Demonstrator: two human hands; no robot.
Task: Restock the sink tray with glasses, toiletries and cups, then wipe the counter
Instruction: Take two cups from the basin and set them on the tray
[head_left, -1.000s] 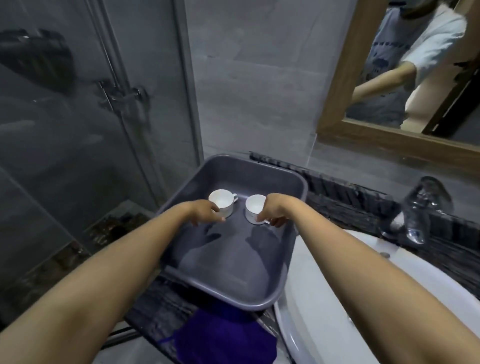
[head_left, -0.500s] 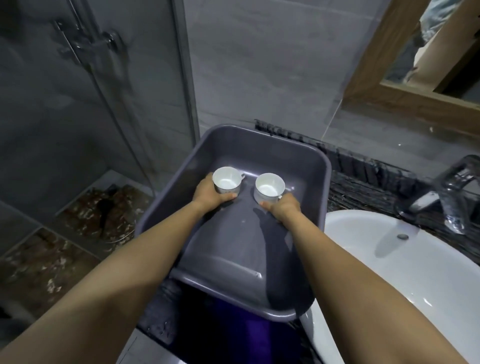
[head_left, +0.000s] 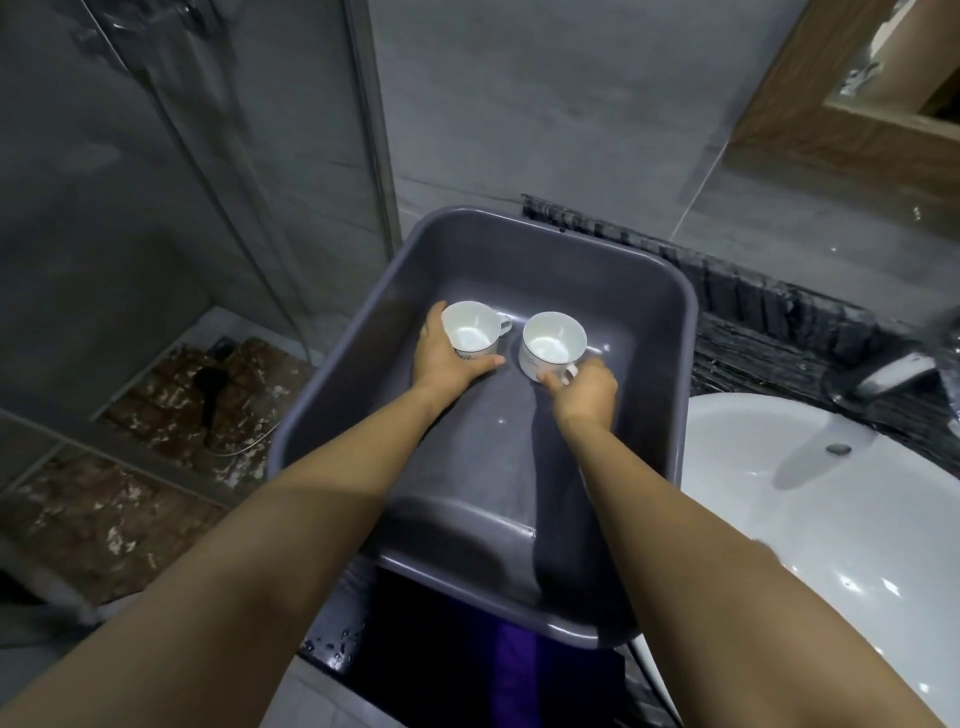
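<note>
A grey plastic tray (head_left: 524, 249) rests on the dark counter, left of the basin. Two white cups stand upright side by side on its floor. My left hand (head_left: 447, 358) wraps around the near side of the left cup (head_left: 470, 330), whose handle points right. My right hand (head_left: 589, 387) touches the right cup (head_left: 553, 340) at its handle, with thumb and forefinger pinched on it. No glasses or toiletries are in sight.
A white basin (head_left: 831, 519) fills the right side, with a chrome tap (head_left: 893, 376) behind it. A purple cloth (head_left: 519, 680) lies under the tray's near edge. A glass shower screen (head_left: 208, 156) stands to the left, and a wood-framed mirror (head_left: 852, 119) hangs at the upper right.
The view has tilted down and closer. Both hands stay at the two cups; my right hand has shifted from the cup's side to its handle at the near right.
</note>
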